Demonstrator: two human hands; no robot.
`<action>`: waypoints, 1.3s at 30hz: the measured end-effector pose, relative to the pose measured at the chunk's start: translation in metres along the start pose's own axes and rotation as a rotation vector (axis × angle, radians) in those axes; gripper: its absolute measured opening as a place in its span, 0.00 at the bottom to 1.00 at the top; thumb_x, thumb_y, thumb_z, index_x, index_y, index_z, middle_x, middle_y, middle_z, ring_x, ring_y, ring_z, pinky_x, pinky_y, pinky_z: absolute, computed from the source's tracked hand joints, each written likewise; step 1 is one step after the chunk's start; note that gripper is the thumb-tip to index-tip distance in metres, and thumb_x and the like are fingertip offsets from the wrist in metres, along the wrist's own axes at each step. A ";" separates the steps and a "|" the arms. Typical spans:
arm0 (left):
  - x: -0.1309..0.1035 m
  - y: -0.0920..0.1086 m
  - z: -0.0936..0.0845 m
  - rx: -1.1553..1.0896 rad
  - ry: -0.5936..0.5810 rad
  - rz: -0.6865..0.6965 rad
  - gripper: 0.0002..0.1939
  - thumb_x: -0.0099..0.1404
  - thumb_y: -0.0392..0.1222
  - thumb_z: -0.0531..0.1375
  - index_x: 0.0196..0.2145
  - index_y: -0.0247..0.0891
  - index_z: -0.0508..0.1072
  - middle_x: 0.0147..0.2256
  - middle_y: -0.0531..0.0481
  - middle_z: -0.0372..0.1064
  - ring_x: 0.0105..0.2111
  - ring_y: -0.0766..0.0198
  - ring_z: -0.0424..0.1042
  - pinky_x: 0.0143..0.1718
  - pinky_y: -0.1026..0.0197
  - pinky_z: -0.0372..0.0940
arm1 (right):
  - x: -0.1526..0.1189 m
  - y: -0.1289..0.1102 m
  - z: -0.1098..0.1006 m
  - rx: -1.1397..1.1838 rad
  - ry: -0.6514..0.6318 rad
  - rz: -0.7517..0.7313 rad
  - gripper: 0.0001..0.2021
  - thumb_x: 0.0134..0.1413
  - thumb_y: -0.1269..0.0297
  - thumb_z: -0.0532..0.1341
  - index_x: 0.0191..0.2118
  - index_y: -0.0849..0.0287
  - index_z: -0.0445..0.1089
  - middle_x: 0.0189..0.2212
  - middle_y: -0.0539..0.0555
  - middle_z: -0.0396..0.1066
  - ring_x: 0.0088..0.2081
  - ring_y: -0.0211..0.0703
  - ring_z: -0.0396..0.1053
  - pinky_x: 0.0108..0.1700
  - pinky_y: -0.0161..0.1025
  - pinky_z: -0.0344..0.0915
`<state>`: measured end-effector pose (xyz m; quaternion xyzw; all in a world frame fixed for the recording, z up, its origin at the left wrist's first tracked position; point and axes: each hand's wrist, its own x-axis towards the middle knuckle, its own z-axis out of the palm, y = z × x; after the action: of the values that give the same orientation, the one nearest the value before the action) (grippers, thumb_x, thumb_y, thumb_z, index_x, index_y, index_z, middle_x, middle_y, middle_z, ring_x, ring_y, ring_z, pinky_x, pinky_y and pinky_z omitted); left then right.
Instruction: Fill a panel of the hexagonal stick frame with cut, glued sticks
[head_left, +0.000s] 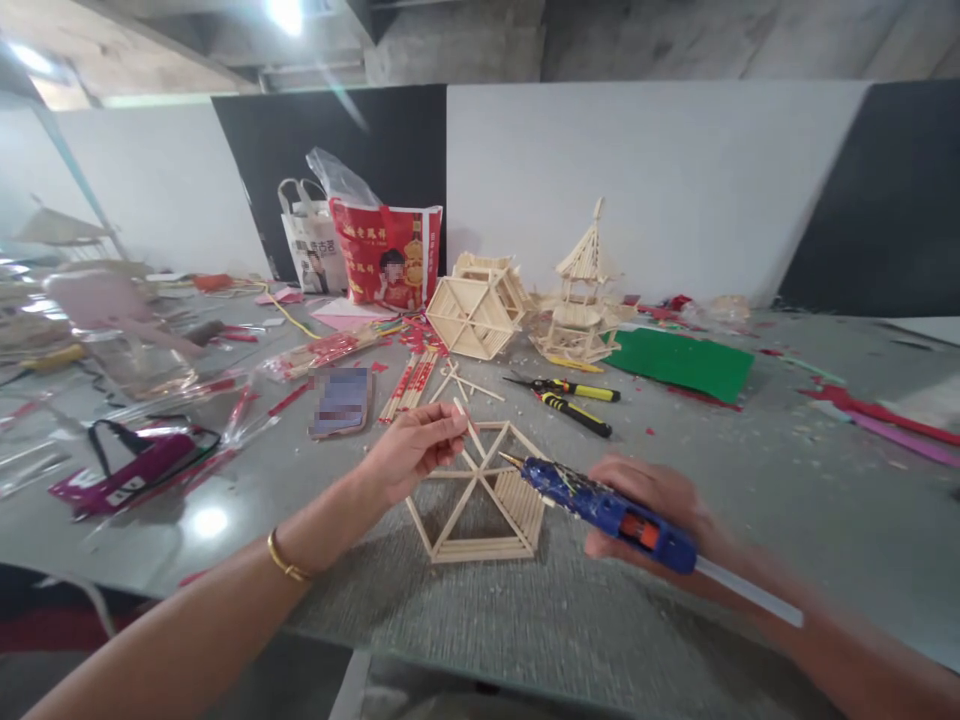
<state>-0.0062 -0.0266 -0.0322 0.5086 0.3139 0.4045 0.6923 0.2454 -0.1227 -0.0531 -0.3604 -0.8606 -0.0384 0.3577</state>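
My right hand (660, 500) is closed around a blue glue gun (585, 498) with a clear glue stick (750, 592) poking from its back. The gun's nozzle points left, just above a hexagonal frame of wooden sticks (484, 550) lying on the table. Spokes cross at the frame's middle, and rows of sticks fill parts of its right and front sections. Between thumb and fingers of my left hand (420, 445) is a short wooden stick (468, 430), held slanting over the far left part of the frame. I cannot tell whether that stick touches the frame.
Yellow-handled pliers (577, 400), a phone (341, 402) and bundled sticks (409, 385) lie beyond the frame. Farther back stand a wooden hexagonal structure (476, 310), a stick pagoda (581, 290), a green sheet (679, 362) and a red bag (390, 255). A purple pouch (139, 470) lies left.
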 end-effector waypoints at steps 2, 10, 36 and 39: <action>-0.001 -0.002 0.001 -0.013 -0.017 -0.006 0.12 0.50 0.41 0.68 0.25 0.32 0.70 0.23 0.54 0.66 0.20 0.77 0.62 0.18 0.73 0.55 | -0.003 0.003 0.006 0.002 0.003 -0.006 0.19 0.55 0.43 0.55 0.31 0.57 0.61 0.24 0.50 0.64 0.23 0.37 0.62 0.24 0.35 0.55; -0.002 -0.007 0.004 -0.059 -0.046 -0.003 0.11 0.52 0.40 0.67 0.25 0.33 0.69 0.22 0.55 0.65 0.20 0.77 0.62 0.19 0.73 0.56 | -0.005 0.005 0.009 0.023 -0.028 0.015 0.19 0.55 0.45 0.55 0.31 0.58 0.62 0.23 0.50 0.63 0.23 0.36 0.60 0.24 0.35 0.53; -0.006 -0.003 0.008 -0.070 -0.049 -0.037 0.12 0.48 0.39 0.69 0.25 0.33 0.69 0.21 0.55 0.66 0.19 0.76 0.63 0.18 0.73 0.57 | 0.003 -0.006 0.003 0.018 0.025 -0.023 0.18 0.54 0.46 0.57 0.31 0.58 0.62 0.21 0.48 0.63 0.22 0.34 0.61 0.22 0.33 0.55; -0.006 -0.005 0.007 -0.038 -0.074 -0.049 0.12 0.49 0.41 0.68 0.26 0.32 0.70 0.22 0.55 0.66 0.19 0.76 0.63 0.19 0.73 0.57 | 0.009 -0.013 -0.003 0.014 0.016 -0.022 0.18 0.55 0.46 0.56 0.29 0.58 0.61 0.21 0.49 0.64 0.21 0.35 0.61 0.22 0.33 0.55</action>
<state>-0.0015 -0.0358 -0.0346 0.5021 0.2930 0.3742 0.7225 0.2342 -0.1282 -0.0421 -0.3481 -0.8619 -0.0393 0.3665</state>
